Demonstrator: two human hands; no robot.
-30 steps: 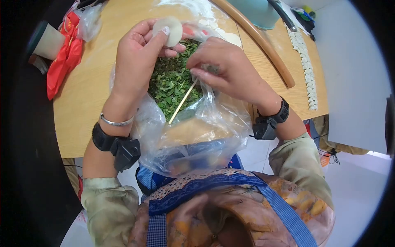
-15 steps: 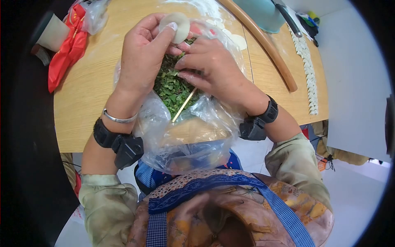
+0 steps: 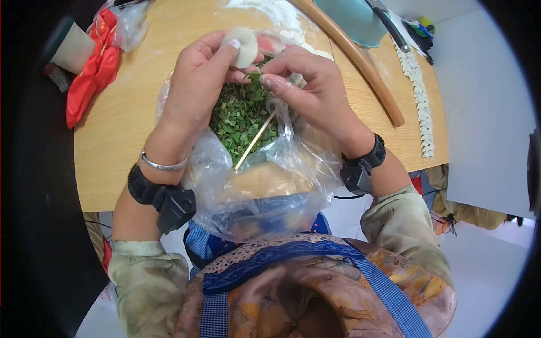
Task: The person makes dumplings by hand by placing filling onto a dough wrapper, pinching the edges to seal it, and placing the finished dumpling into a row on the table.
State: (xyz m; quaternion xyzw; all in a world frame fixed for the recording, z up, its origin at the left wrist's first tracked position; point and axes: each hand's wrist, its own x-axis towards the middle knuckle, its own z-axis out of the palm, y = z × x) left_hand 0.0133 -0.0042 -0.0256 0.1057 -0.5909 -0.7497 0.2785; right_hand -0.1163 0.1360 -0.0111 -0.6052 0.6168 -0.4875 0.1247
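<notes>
My left hand (image 3: pixel 200 73) holds a round, pale dough wrapper (image 3: pixel 243 48) upright between thumb and fingers. Close to its fingertips, the thumb and forefinger of my right hand (image 3: pixel 310 84) pinch a small bit of chopped greens (image 3: pixel 255 75). Below both hands, a clear plastic bag (image 3: pixel 256 211) lies open around a mass of chopped green filling (image 3: pixel 239 121). One pale wooden stick (image 3: pixel 255 141) leans in the filling. Under the hands, the far part of the bag is partly hidden.
A long wooden rolling pin (image 3: pixel 360 59) lies to the right on the wooden table (image 3: pixel 121 152). Beyond it are a teal bowl (image 3: pixel 352 19), a black-handled knife (image 3: pixel 391 28) and a row of folded dough pieces (image 3: pixel 420 101). White flour (image 3: pixel 270 12) dusts the back; a red bag (image 3: pixel 93 79) lies left.
My right hand has risen slightly and shifted right, uncovering more filling and the stick's upper end. Greens now show at its fingertips. The wrapper in my left hand has dropped slightly.
</notes>
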